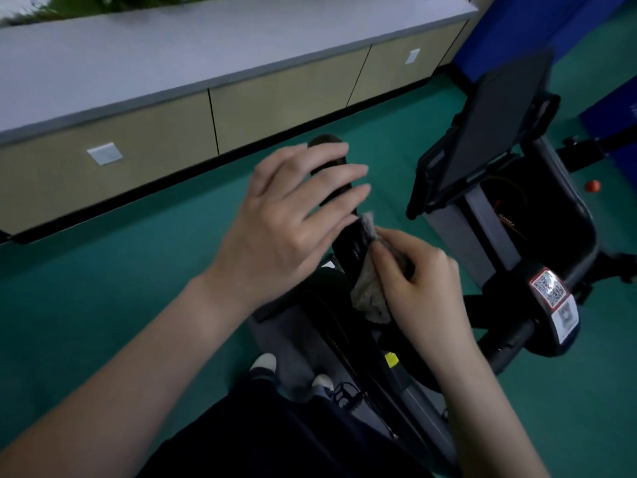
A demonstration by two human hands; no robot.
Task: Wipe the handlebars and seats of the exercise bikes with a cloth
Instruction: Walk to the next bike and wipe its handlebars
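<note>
A black handlebar (332,167) of the exercise bike (537,257) runs from the middle of the view toward the cabinets. My left hand (293,215) hovers over it with fingers spread and straight, holding nothing. My right hand (424,281) grips a crumpled grey cloth (370,291) and presses it against the right side of the handlebar's lower part. The bike's tilted black screen (496,125) stands to the right. No seat is in sight.
Long beige cabinets (275,108) with a grey top line the far side. Green floor (103,288) surrounds the bike. Blue mats (524,25) stand at the upper right, and a small red object (593,185) lies on the floor. My shoes (265,363) show below.
</note>
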